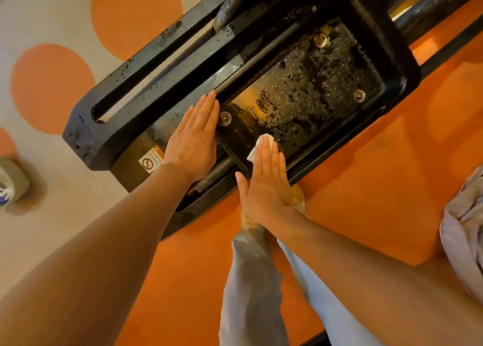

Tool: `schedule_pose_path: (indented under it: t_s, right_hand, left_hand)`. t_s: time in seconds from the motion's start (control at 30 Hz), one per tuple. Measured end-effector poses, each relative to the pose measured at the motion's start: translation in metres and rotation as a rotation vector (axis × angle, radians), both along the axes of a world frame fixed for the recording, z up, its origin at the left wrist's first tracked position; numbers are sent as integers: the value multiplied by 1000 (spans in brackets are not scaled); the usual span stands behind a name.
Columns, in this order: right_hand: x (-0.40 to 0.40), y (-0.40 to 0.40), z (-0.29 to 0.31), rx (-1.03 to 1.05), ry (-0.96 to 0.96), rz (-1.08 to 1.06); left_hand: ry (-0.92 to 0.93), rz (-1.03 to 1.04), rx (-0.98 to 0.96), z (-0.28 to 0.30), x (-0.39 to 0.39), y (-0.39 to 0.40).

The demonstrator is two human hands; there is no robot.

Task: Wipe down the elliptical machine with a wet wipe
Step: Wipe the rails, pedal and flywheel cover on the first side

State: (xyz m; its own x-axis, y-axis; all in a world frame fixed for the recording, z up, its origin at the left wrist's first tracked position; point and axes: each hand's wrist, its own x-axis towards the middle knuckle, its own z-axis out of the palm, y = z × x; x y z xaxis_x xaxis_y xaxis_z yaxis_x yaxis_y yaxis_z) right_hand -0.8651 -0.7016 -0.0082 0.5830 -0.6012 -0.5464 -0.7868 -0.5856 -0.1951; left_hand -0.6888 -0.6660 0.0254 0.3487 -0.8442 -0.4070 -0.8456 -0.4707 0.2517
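Head view, looking steeply down. The elliptical machine [125, 126] lies diagonally across the frame: a black base frame with a long slot on its left side and a recessed black foot pedal [308, 94] at centre right. The pedal surface is speckled and glossy, wet-looking, with three round metal bolt heads showing; one bolt [225, 117] sits at the pedal's near left corner.

Left hand [194, 136]: flat, fingers straight and together, palm down on the frame just left of the pedal's raised rim. Holds nothing; it rests on the machine, fingertips pointing far.

Right hand [266, 183]: also flat, fingers straight, pressing a white wet wipe [262, 143] onto the near edge of the pedal. The wipe is bunched under the fingers, and a crumpled part sticks out beyond the fingertips and to their left. No curl of the fingers round it (a press, not a pinch). The heel of the hand overhangs the pedal's near rim.

A white and orange warning label [151, 160] is stuck on the frame, near the left wrist.

Floor [392, 178]: orange under the machine at right; pale with large orange circles at far left. The person's light grey trouser legs [251, 288] show below the right hand. Pale crumpled fabric [465, 230] at the right edge; cannot tell what it is.
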Motion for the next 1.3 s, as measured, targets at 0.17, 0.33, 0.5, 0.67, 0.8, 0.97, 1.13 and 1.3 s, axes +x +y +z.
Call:
schedule_pose_path:
  t_s: [0.17,0.33,0.5,0.67,0.8,0.97,1.13,1.3]
  right_hand:
    - [30,-9,1,27,-54,-14]
    - [68,-34,-6,-20,-128,109]
    - [52,-15,0,-6,-42,12]
    - [24,14,3,6,47,-248]
    - [32,27,2,-3,87,-398]
    - [49,22,-8,-27,-37,-445]
    - [68,-2,-11,-49,-119,-278]
    - [111,-28,-19,-54,-167,-220]
  left_hand:
    - [52,-13,21,8,8,-2]
    - [90,-71,56,5,19,-1]
    - [112,-87,34,1,21,1]
    - [89,-127,31,1,23,0]
    - [35,-182,25,-1,26,4]
    - [38,-295,-49,1,41,-4]
    - [112,-388,-28,-5,62,-13]
    - [153,-455,-44,-14,71,-9]
